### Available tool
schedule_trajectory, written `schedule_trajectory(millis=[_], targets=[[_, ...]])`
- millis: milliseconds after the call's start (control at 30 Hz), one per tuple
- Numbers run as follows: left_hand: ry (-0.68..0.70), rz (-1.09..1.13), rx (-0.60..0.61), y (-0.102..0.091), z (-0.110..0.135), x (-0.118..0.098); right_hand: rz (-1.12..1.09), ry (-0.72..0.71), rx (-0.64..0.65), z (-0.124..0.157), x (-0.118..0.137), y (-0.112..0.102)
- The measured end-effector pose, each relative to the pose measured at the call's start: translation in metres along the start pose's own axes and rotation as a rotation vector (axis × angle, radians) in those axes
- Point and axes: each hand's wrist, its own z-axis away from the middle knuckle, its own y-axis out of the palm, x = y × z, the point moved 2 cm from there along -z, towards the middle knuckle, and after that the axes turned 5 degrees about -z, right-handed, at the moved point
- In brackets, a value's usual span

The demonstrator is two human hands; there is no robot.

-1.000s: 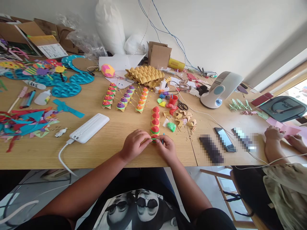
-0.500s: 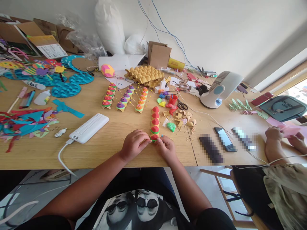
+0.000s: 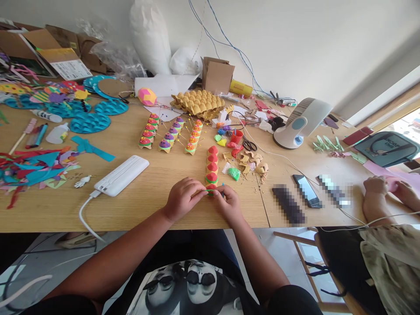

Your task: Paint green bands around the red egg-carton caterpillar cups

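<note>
A row of egg-carton bumps [image 3: 212, 167], topped with red clay and edged with green, stands on the table in front of me. Between my fingertips at its near end runs a thin green clay strip [image 3: 210, 190]. My left hand [image 3: 185, 197] pinches the strip's left side. On the other side, my right hand [image 3: 229, 203] has thumb and finger closed on it, with a small blue stick [image 3: 223, 189] poking up among the fingers. The nearest bump is partly hidden by my hands.
Three decorated carton strips [image 3: 169, 135] stand beyond my hands. A bag of green clay [image 3: 234, 173] and carton scraps [image 3: 251, 162] lie to the right. A white power bank [image 3: 123, 176] is at left, a fan [image 3: 303, 122] at right. Another person's hands [image 3: 376, 186] hold pink paper.
The green strip has lifted from the nearest bump's front edge and now stretches between my fingertips. The blue stick has tilted slightly. At right, the other person's pink paper has shifted.
</note>
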Motion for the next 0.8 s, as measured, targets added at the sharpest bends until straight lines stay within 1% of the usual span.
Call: schedule_trajectory(millis=[400,600,800], targets=[[-0.005,0.017,0.044,-0.0025,-0.0023,-0.0012,0.014,0.000,0.015,0.0007,0.0006,-0.0010],[-0.008,-0.016,-0.003,-0.0009,-0.0009,-0.0006,-0.006,0.018,-0.009,0.0006,-0.0027,0.0007],[-0.004,-0.017,-0.012,-0.0006,-0.0008,-0.0005,0.011,0.002,-0.005,0.0003,-0.0015,0.0003]])
